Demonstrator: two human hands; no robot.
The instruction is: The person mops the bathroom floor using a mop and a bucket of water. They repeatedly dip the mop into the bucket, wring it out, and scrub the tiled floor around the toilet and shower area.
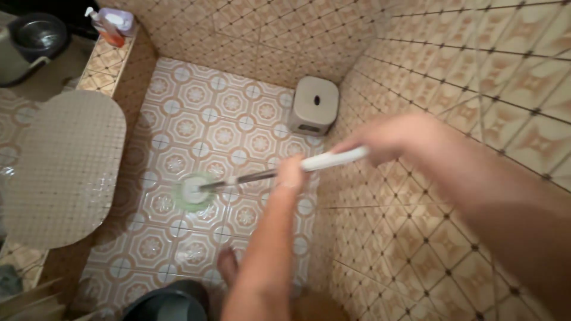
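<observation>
A long-handled scrubbing brush (250, 177) has a round green and white head (193, 192) pressed on the patterned tiled floor (202, 128). My left hand (290, 172) grips the metal shaft lower down. My right hand (380, 138) is closed on the white handle end near the right wall. Both are motion-blurred. My bare foot (227, 265) stands on the floor near the bottom.
A small grey plastic stool (314, 104) sits in the far corner. A dotted oval mat (62, 166) lies over the left ledge. A soap bottle (109, 25) and a dark pot (40, 32) stand top left. A dark bucket rim (166, 303) is at the bottom.
</observation>
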